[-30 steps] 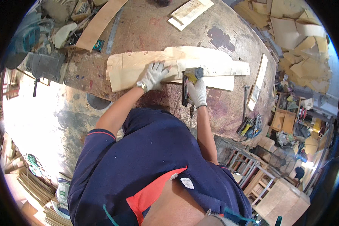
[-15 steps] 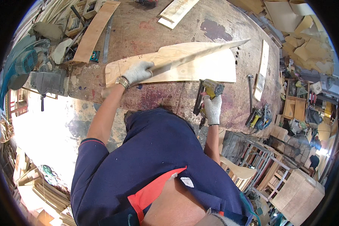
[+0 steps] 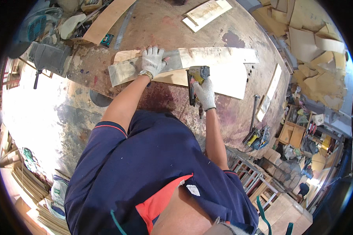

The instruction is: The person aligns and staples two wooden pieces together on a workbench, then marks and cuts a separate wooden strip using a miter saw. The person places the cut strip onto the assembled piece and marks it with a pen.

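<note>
A long, weathered wooden strip [image 3: 208, 57] lies flat across a pale plywood panel [image 3: 231, 80] on the worktable. My left hand [image 3: 153, 62], in a white knit glove, presses down on the strip's left part with its fingers spread. The right hand [image 3: 205, 94], gloved too, grips a yellow and black nail gun [image 3: 199, 73]. That tool is close to the strip's near edge, over the panel; whether its nose touches the wood I cannot tell.
A circular saw machine [image 3: 37, 29] stands at the left, by a tape measure [image 3: 106, 40] and a metal ruler [image 3: 124, 27]. More offcuts [image 3: 208, 15] lie at the back. On the right are a narrow board [image 3: 269, 94], a hammer-like tool [image 3: 254, 111] and a power tool [image 3: 258, 138].
The strip, tilted up in my left hand before, now rests flat on the panel. My left hand has gone from gripping it to pressing it. The nail gun has moved left toward it.
</note>
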A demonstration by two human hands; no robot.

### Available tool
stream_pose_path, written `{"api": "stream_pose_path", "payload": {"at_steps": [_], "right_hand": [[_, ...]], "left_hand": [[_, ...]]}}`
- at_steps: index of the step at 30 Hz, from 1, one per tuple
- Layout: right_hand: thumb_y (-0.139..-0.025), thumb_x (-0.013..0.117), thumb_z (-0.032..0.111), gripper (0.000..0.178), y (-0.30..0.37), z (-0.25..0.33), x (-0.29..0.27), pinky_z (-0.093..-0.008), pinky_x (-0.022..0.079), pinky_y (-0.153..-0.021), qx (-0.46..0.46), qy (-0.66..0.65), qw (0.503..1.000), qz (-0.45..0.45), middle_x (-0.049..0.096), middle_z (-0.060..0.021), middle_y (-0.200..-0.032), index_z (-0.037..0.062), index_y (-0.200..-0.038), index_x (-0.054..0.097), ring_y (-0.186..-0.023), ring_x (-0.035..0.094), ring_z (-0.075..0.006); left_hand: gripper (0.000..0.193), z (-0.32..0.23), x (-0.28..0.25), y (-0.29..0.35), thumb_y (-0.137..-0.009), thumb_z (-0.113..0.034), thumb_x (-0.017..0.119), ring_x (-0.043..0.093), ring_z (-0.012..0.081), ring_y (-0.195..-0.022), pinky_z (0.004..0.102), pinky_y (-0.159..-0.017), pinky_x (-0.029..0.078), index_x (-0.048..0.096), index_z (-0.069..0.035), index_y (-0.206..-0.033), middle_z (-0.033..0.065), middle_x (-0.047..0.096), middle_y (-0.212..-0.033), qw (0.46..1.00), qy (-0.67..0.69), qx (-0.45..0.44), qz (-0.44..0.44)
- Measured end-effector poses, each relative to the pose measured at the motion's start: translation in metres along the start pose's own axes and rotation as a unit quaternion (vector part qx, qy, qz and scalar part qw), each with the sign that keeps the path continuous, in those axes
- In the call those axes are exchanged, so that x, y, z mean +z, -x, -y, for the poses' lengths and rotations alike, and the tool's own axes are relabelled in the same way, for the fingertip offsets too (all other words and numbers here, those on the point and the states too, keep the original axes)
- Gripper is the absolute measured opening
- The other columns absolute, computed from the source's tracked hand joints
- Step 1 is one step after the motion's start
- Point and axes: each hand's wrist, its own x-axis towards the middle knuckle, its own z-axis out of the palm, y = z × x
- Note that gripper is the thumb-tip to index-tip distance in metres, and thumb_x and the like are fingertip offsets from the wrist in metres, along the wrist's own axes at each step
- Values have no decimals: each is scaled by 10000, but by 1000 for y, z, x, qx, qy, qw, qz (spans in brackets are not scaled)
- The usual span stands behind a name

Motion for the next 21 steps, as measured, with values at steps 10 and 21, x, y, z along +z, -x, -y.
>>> {"api": "stream_pose_path", "payload": {"at_steps": [10,21], "right_hand": [[-869,723,229,461,-41,-6,21,-469,548,-893,8,49,998,29,738,-250,-1088,-13,-1245,610,-1034,708,-414],[-877,718,181,391,-75,29,23,-447,549,-806,-68,62,996,3,735,-239,-996,-22,-1195,616,-933,699,-391]], "left_hand": [[472,2,1,0,-898,-536,663,593,291,-1122,503,-967,439,639,-150,-1169,112,638,-1158,999,-13,6,-30],[456,0,-10,-2,-910,-522,655,569,300,-1224,544,-1092,382,636,-150,-1174,109,637,-1241,1000,2,-4,26]]}}
